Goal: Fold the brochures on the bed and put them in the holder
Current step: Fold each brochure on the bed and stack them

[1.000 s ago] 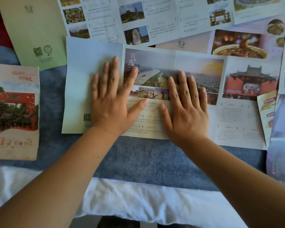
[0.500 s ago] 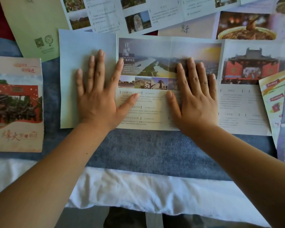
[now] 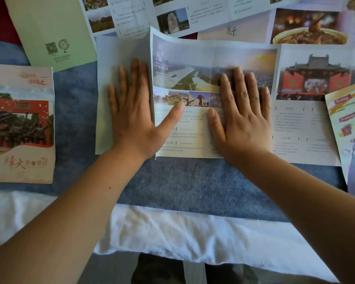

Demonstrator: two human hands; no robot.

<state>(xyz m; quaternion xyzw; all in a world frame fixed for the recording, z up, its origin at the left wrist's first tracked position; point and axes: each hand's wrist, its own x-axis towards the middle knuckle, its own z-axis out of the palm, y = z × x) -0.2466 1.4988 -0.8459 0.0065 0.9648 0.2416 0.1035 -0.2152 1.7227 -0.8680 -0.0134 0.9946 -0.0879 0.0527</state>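
Observation:
A long brochure (image 3: 195, 64) with landscape photos and a red temple picture lies unfolded across the blue blanket (image 3: 193, 181). Its pale left panel (image 3: 123, 52) is folded over, and the fold ridge stands up a little at the top. My left hand (image 3: 135, 117) lies flat on that panel, fingers spread, thumb reaching onto the printed part. My right hand (image 3: 242, 117) presses flat on the brochure's middle, fingers apart. No holder is in view.
A folded brochure with a red gate cover (image 3: 21, 124) lies at the left. A green leaflet (image 3: 51, 31) and more open brochures (image 3: 193, 15) lie behind, others overlap at the right (image 3: 346, 119). A white sheet (image 3: 172, 232) covers the bed's near edge.
Both hands slid slightly apart while pressing the brochure. The crease by my left hand has lifted at its top edge. The view shifted a little.

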